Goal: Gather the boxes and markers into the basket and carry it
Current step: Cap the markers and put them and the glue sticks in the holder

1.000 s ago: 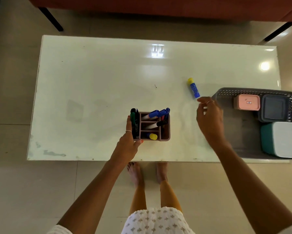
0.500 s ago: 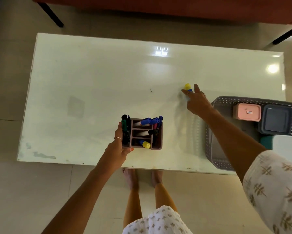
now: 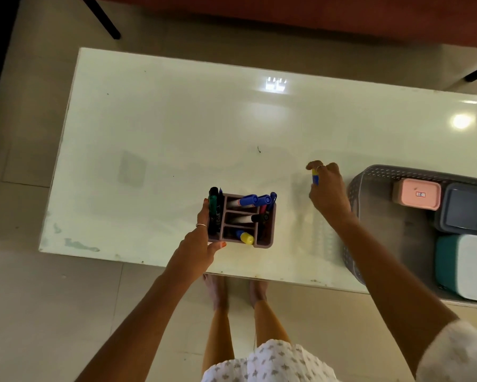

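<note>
Gripping cylindrical blue marker (image 3: 315, 178), perforated basket (image 3: 369, 175) beside.

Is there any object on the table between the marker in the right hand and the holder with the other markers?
Nothing visible. Between the blue marker in the right hand and the holder lies only bare table.

Left hand (image 3: 201, 245): reached forward from seven o'clock, fingers curled around the left end of the brown plastic compartmented holder (image 3: 242, 220), ring on one finger.
Right hand (image 3: 326, 188): extended toward twelve o'clock, fingers pinched closed on the small blue-and-yellow marker (image 3: 315, 177), wrist bent, ring visible.
</note>
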